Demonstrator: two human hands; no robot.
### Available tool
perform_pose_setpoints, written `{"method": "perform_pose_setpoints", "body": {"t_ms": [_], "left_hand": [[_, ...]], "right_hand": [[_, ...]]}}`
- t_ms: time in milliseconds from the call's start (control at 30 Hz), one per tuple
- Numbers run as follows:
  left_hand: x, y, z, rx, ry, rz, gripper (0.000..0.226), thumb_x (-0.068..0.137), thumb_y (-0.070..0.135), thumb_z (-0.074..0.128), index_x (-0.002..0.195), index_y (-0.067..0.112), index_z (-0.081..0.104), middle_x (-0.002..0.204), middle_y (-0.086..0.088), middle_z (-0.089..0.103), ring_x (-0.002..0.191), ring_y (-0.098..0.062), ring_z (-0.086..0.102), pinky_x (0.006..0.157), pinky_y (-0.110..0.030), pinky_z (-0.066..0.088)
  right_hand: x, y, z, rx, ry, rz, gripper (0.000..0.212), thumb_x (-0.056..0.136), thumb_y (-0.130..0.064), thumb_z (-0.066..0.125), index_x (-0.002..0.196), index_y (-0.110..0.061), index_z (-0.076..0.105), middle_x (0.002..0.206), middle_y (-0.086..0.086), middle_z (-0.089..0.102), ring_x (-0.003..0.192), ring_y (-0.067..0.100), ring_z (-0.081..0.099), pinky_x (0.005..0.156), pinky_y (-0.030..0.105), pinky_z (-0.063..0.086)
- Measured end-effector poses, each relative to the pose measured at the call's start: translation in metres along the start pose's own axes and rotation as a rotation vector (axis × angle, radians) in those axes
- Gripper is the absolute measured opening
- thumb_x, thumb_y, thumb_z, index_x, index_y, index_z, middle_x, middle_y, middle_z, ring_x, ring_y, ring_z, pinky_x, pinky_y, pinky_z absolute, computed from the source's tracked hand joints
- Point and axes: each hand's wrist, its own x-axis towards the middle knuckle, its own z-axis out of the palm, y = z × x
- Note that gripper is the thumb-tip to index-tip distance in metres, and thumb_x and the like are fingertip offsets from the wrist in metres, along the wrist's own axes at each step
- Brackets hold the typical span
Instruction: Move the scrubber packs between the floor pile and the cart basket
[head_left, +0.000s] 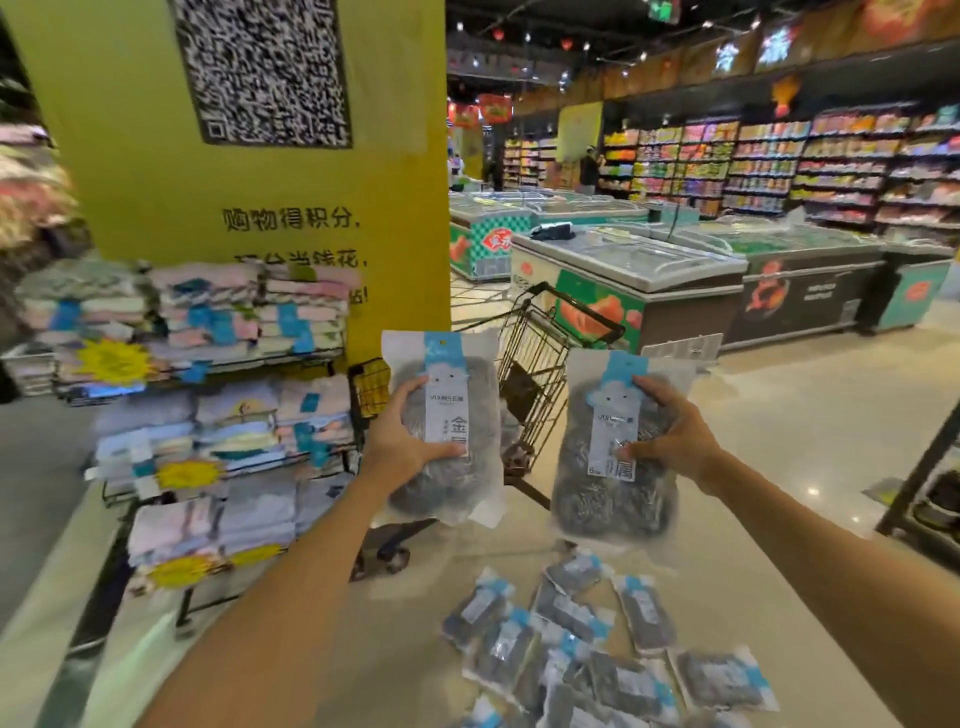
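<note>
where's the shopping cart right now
In the head view the dark wire shopping cart stands on the floor at centre, behind and between the two clear packs of grey steel scourers, right of the yellow pillar.

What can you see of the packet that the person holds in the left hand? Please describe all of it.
The packet in the left hand is a clear plastic bag with a blue top tab and a white label printed with Chinese characters. Grey metal scouring balls fill it. It is held upright in the air in front of a wire shopping cart. The left hand grips its left edge, thumb across the label. Nothing else touches it.
</note>
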Motion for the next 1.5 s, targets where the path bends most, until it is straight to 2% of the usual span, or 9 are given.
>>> {"method": "perform_pose_setpoints", "body": {"t_ms": [100, 267, 433, 633, 867, 1033, 1167, 1333, 1500], "left_hand": [[0.026, -0.044, -0.021, 0.051, 0.027, -0.013, 0.091, 0.053, 0.014, 0.091, 0.132, 0.017, 0.045, 0.133, -0.007, 0.049, 0.106, -0.013, 0.047, 0.068, -0.005, 0.043], [0.099, -0.122, -0.045, 0.077, 0.021, -0.059, 0.095, 0.050, 0.027, 0.092, 0.132, 0.021, 0.045, 0.135, -0.004, 0.050, 0.123, -0.022, 0.046, 0.091, -0.028, 0.041], [0.208, -0.185, -0.054, 0.032, -0.064, -0.060, 0.092, 0.052, 0.026, 0.092, 0.131, 0.024, 0.044, 0.132, 0.001, 0.052, 0.121, -0.017, 0.047, 0.094, -0.032, 0.046], [0.317, -0.230, -0.039, -0.005, -0.145, -0.098, 0.090, 0.053, 0.020, 0.091, 0.130, 0.021, 0.045, 0.131, -0.003, 0.050, 0.121, -0.019, 0.045, 0.090, -0.025, 0.040], [0.424, -0.307, 0.001, -0.076, -0.139, -0.155, 0.089, 0.050, 0.019, 0.092, 0.125, 0.031, 0.047, 0.126, 0.003, 0.050, 0.118, -0.015, 0.044, 0.089, -0.026, 0.042], [0.501, -0.394, 0.037, -0.095, -0.061, -0.266, 0.088, 0.052, 0.013, 0.091, 0.127, 0.028, 0.046, 0.120, 0.007, 0.048, 0.113, -0.012, 0.044, 0.086, -0.024, 0.041], [0.537, -0.452, 0.065, -0.099, -0.063, -0.412, 0.089, 0.055, 0.005, 0.088, 0.132, 0.020, 0.044, 0.125, 0.003, 0.041, 0.115, -0.010, 0.037, 0.079, -0.005, 0.036], [0.539, -0.521, 0.092, 0.005, -0.122, -0.611, 0.093, 0.048, 0.019, 0.093, 0.125, 0.038, 0.044, 0.130, 0.002, 0.050, 0.118, -0.019, 0.045, 0.092, -0.032, 0.045], [0.519, -0.574, 0.101, 0.001, -0.150, -0.794, 0.096, 0.046, 0.015, 0.092, 0.131, 0.021, 0.046, 0.130, -0.005, 0.053, 0.121, -0.029, 0.048, 0.082, -0.026, 0.046]], "right_hand": [[0.041, 0.003, 0.050, -0.011, -0.050, -0.026, 0.097, 0.047, 0.015, 0.084, 0.132, -0.014, 0.048, 0.128, 0.004, 0.049, 0.115, 0.018, 0.049, 0.094, 0.032, 0.043], [0.124, 0.024, 0.135, -0.019, -0.075, -0.013, 0.098, 0.046, 0.015, 0.084, 0.133, -0.011, 0.047, 0.132, 0.001, 0.041, 0.121, 0.020, 0.044, 0.103, 0.038, 0.041], [0.220, 0.028, 0.210, -0.060, -0.061, 0.018, 0.095, 0.051, 0.015, 0.082, 0.133, -0.011, 0.044, 0.130, 0.000, 0.037, 0.121, 0.025, 0.042, 0.092, 0.033, 0.045], [0.311, 0.028, 0.249, -0.109, -0.024, 0.076, 0.093, 0.052, 0.006, 0.084, 0.131, -0.024, 0.044, 0.135, 0.003, 0.039, 0.124, 0.028, 0.041, 0.095, 0.050, 0.049], [0.439, 0.065, 0.279, -0.147, -0.020, 0.128, 0.092, 0.054, 0.003, 0.084, 0.130, -0.031, 0.043, 0.139, 0.006, 0.039, 0.127, 0.030, 0.041, 0.096, 0.045, 0.048], [0.562, 0.119, 0.318, -0.135, 0.002, 0.168, 0.093, 0.057, 0.007, 0.083, 0.136, -0.020, 0.042, 0.136, 0.004, 0.043, 0.122, 0.021, 0.043, 0.094, 0.029, 0.043], [0.629, 0.165, 0.360, -0.209, -0.148, 0.249, 0.094, 0.059, -0.001, 0.084, 0.139, -0.020, 0.039, 0.139, 0.006, 0.040, 0.125, 0.022, 0.040, 0.100, 0.030, 0.037], [0.669, 0.226, 0.418, -0.299, -0.358, 0.330, 0.093, 0.063, -0.011, 0.084, 0.140, -0.029, 0.035, 0.135, 0.002, 0.041, 0.126, 0.020, 0.040, 0.105, 0.034, 0.037], [0.669, 0.281, 0.465, -0.242, -0.552, 0.430, 0.094, 0.062, 0.004, 0.079, 0.141, -0.022, 0.035, 0.136, 0.003, 0.042, 0.125, 0.019, 0.042, 0.106, 0.041, 0.040]]}}
